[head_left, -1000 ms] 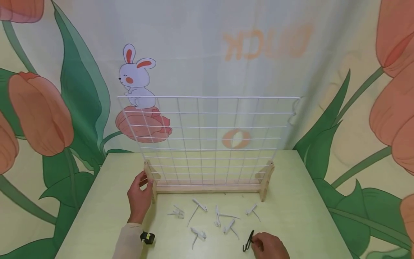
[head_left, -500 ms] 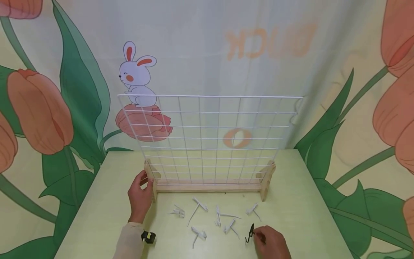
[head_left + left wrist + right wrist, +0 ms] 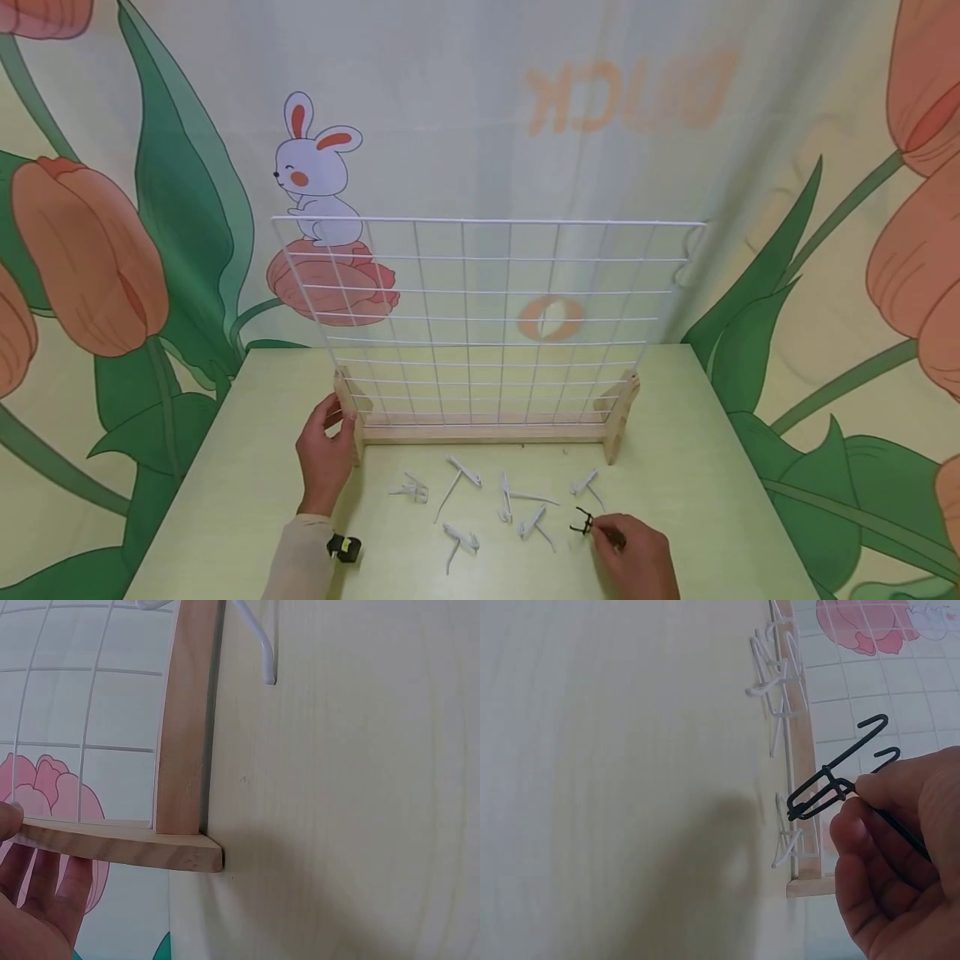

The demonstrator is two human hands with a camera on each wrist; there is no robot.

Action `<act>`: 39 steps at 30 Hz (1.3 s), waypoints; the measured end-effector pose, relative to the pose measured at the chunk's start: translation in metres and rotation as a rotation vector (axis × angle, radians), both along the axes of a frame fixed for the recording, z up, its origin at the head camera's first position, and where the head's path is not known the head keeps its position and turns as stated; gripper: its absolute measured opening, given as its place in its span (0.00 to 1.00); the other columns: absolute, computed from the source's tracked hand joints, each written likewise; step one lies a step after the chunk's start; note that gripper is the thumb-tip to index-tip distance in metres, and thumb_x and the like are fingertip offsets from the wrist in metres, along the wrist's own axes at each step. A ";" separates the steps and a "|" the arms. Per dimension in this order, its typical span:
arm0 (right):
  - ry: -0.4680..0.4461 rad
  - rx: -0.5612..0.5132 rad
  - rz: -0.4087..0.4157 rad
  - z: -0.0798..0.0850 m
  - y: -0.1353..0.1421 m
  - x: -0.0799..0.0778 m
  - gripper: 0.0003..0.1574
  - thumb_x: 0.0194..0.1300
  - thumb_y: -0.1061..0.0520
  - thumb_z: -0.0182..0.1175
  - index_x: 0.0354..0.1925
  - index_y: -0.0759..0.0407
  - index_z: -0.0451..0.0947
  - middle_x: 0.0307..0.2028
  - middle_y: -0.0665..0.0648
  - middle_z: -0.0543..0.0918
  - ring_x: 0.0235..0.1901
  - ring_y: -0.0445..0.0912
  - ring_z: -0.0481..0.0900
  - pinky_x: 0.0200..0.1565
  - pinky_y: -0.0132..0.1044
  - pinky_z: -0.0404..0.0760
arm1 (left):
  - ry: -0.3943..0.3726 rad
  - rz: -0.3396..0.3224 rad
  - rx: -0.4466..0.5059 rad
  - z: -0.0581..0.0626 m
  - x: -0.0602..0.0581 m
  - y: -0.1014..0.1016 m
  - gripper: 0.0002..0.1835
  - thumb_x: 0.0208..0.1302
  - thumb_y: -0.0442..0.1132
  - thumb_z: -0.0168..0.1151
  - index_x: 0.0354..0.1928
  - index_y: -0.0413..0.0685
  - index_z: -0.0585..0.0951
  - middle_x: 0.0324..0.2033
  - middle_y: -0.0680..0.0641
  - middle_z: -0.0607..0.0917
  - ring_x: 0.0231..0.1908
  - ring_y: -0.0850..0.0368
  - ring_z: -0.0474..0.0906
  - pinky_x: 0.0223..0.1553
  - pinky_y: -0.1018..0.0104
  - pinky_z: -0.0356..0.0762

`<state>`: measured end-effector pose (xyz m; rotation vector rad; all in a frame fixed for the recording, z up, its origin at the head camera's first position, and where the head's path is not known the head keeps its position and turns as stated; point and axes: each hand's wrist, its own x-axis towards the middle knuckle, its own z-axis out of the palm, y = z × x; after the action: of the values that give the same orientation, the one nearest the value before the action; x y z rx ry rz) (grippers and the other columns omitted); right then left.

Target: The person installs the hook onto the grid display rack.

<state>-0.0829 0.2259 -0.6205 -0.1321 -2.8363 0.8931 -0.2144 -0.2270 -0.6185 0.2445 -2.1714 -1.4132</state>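
Observation:
A white wire grid panel (image 3: 510, 292) stands upright in a wooden base (image 3: 483, 435). My left hand (image 3: 327, 454) grips the base's left wooden end piece (image 3: 135, 848), thumb on one side and fingers on the other in the left wrist view. Between thumb and forefinger, my right hand (image 3: 636, 557) pinches a black wire hook (image 3: 582, 522) above the table. Two bent prongs of this black hook (image 3: 847, 754) point toward the grid in the right wrist view; its stem runs back under the hand. Close by lies a white hook (image 3: 533, 525).
Several other white hooks, among them one at the left (image 3: 410, 489) and one nearer the front (image 3: 459, 540), lie on the pale wooden table (image 3: 712, 467). A curtain (image 3: 450, 108) printed with tulips and a rabbit hangs behind.
My right hand has moved slightly forward, away from me. The black hook has turned in its fingers, its prongs now facing the grid. The left hand stays on the base.

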 end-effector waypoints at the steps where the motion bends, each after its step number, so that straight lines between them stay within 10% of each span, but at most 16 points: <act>1: 0.017 -0.010 -0.006 0.000 0.000 0.000 0.08 0.59 0.61 0.77 0.34 0.48 0.90 0.29 0.42 0.88 0.27 0.32 0.80 0.32 0.31 0.81 | 0.000 0.001 0.000 0.000 0.000 0.000 0.23 0.74 0.36 0.67 0.68 0.47 0.80 0.59 0.41 0.87 0.55 0.43 0.86 0.42 0.92 0.74; 25: 0.495 -0.108 -0.110 0.049 0.004 -0.041 0.08 0.54 0.64 0.80 0.32 0.55 0.90 0.25 0.49 0.91 0.24 0.33 0.85 0.29 0.19 0.78 | 0.003 0.010 -0.006 -0.002 0.001 0.001 0.22 0.74 0.40 0.68 0.67 0.49 0.81 0.58 0.44 0.88 0.54 0.50 0.86 0.43 0.90 0.75; 39: 0.577 -0.126 -0.130 0.090 0.008 -0.060 0.03 0.59 0.65 0.76 0.34 0.62 0.90 0.27 0.55 0.92 0.24 0.48 0.89 0.32 0.15 0.75 | -0.018 0.016 -0.004 -0.002 0.002 0.002 0.22 0.75 0.43 0.67 0.68 0.48 0.81 0.59 0.43 0.87 0.55 0.47 0.85 0.43 0.92 0.73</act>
<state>-0.1431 0.2339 -0.5304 -0.0598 -2.2165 0.9041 -0.2124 -0.2246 -0.6207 0.2732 -2.1821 -1.4024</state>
